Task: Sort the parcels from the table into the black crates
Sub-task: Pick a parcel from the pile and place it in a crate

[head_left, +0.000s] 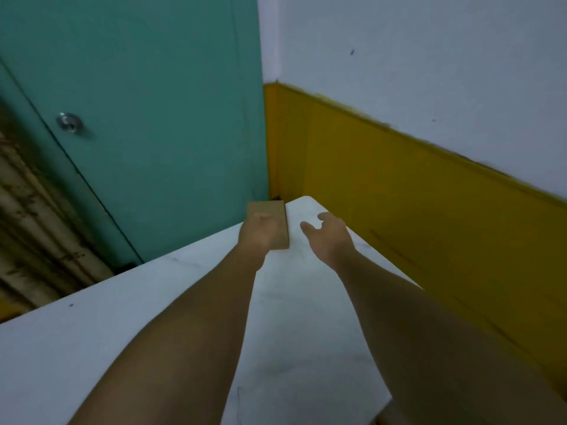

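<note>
Parcel at the far corner of a pale grey-white counter, close to the rounded corner and just beside the left edge. Counter smooth, faintly scuffed, with a small dark speck near its left edge. Beyond it, a teal door with a round metal lock, meeting a wall painted white above and mustard yellow below; some dark marks on the white part. Stained, streaked surface at far left, too blurred to identify. Parcel plain brown cardboard, flat and rectangular, long side running away from the viewer, near end partly hidden. No label, print or tape readable on it. Left hand laid over the near half of the parcel, fingers curled down onto its top; cannot tell whether lifted or resting on the counter. Right hand just beside the parcel, apart from it, fingers relaxed and spread, thumb out, holding nothing, above the counter. Both forearms bare.
</note>
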`<state>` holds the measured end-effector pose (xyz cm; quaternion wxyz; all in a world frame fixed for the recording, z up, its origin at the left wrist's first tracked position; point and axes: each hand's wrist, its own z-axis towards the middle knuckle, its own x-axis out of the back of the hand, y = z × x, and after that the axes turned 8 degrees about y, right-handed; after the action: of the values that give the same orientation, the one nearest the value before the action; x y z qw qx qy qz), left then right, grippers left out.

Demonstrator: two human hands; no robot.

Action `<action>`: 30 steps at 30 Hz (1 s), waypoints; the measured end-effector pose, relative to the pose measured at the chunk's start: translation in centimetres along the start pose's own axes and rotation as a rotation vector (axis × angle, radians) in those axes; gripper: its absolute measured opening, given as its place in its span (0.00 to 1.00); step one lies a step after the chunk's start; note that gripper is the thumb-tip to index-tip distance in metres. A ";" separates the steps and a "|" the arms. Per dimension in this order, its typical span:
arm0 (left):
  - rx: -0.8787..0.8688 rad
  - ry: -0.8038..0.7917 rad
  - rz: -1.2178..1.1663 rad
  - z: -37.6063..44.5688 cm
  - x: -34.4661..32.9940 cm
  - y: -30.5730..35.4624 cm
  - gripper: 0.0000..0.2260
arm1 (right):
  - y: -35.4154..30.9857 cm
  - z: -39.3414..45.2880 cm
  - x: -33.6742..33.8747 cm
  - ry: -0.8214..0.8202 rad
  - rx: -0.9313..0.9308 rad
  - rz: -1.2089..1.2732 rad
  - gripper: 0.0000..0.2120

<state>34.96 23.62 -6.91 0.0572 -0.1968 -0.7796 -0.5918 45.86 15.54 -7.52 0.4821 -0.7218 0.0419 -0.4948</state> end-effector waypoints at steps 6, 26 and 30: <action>0.168 0.175 0.046 10.0 -2.6 -2.0 0.07 | 2.1 10.7 -6.6 -0.253 0.005 -0.072 0.29; 0.484 0.244 0.280 20.2 -9.2 -6.5 0.22 | 5.4 23.4 -16.0 -0.669 -0.186 -0.119 0.17; 0.591 0.276 -0.201 17.3 -7.9 -6.3 0.25 | 4.8 21.5 -14.6 -0.612 -0.302 0.141 0.17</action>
<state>42.31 36.65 -20.15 0.1580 -0.0117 -0.9178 -0.3640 56.70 34.89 -21.92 0.3931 -0.8953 0.0179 -0.2089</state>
